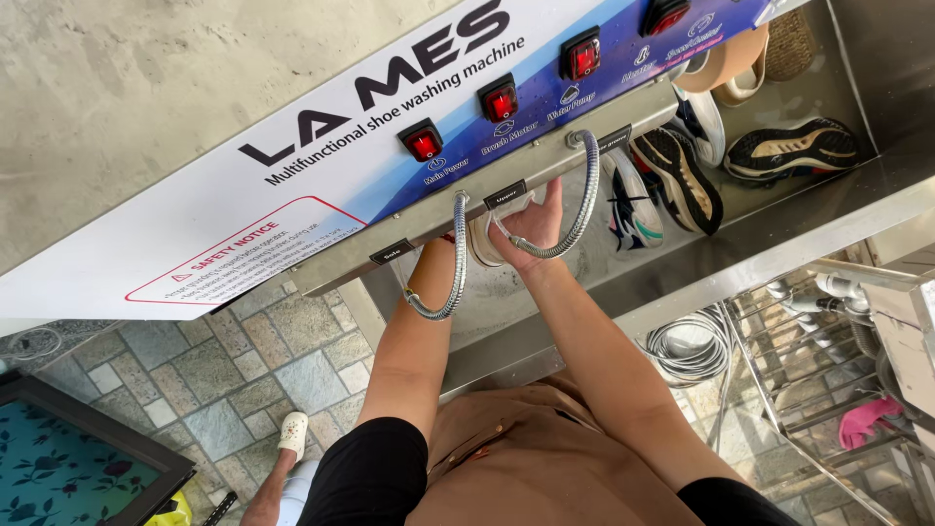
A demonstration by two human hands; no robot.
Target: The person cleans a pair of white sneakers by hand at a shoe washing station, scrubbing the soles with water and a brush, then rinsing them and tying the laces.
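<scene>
My right hand (531, 222) reaches into a steel wash basin (779, 219) and grips a white shoe (481, 242) just below the machine's sloping control panel (292, 146). My left forearm (421, 312) goes in beside it, but the left hand is hidden behind the panel's edge and the shoe. Two flexible metal hoses hang from the panel. One hose (454, 278) curves across my left wrist, and the other hose (581, 200) loops around my right hand.
Several sneakers (682, 175) and tan sandals (730, 63) lie in the basin's right end. Red rocker switches (500, 100) line the panel. A coiled grey hose (691, 343), a metal rack (808, 390) and a pink cloth (867, 419) are at right. A white clog (292, 433) stands on the stone paving.
</scene>
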